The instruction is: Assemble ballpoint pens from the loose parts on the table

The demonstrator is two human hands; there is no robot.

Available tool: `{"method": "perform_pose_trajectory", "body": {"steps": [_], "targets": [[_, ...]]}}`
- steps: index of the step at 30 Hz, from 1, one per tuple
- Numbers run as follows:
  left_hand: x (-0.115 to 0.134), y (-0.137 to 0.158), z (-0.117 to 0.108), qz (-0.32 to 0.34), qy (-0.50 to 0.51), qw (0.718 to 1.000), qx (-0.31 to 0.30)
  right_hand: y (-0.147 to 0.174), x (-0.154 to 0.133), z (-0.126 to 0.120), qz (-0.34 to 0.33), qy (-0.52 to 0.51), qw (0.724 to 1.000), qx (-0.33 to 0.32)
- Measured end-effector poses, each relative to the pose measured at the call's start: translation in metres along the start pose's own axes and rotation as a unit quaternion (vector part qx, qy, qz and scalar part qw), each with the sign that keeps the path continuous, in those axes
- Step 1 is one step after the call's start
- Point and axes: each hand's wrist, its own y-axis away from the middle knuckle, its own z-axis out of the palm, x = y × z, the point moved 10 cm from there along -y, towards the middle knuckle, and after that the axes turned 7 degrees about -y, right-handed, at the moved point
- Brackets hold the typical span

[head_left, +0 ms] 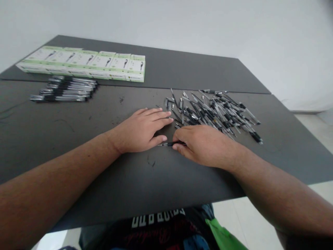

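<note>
My right hand point(205, 144) is closed around a dark pen part point(170, 143), whose thin pale tip points left just above the tabletop. The rest of that part is hidden in my fingers. Beside it, my left hand point(145, 130) lies flat on the table with its fingers stretched out, its thumb close to the tip. Beyond both hands is a loose heap of pen parts point(218, 111), with clear barrels, black grips, caps and refills pointing many ways.
On the grey table point(125, 187), a row of several white-and-green boxes point(104, 66) stands at the back left. In front of them lies a neat stack of pens point(65, 89). Dark scuffs mark the tabletop. A white wall point(166, 24) rises behind.
</note>
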Motion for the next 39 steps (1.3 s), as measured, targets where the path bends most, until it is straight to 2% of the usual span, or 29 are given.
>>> {"method": "perform_pose_trajectory", "body": {"steps": [6,18,32,35,39], "targets": [[0.001,-0.001,0.003,-0.007,-0.002,1.0,-0.018,-0.001,0.001,-0.001,0.004,-0.008,1.0,-0.002],[-0.002,0.003,-0.01,0.013,0.013,0.999,0.048,0.0,-0.001,-0.004,-0.002,-0.002,1.0,0.002],[-0.002,0.0,0.004,-0.014,0.014,1.0,-0.017,0.0,-0.003,-0.002,-0.008,0.005,1.0,-0.008],[-0.004,0.001,0.002,-0.007,0.023,1.0,-0.001,0.001,-0.003,-0.003,-0.01,0.001,1.0,-0.007],[-0.008,0.004,-0.008,0.006,0.054,0.997,0.052,0.002,0.0,-0.006,-0.017,-0.007,1.0,0.012]]}}
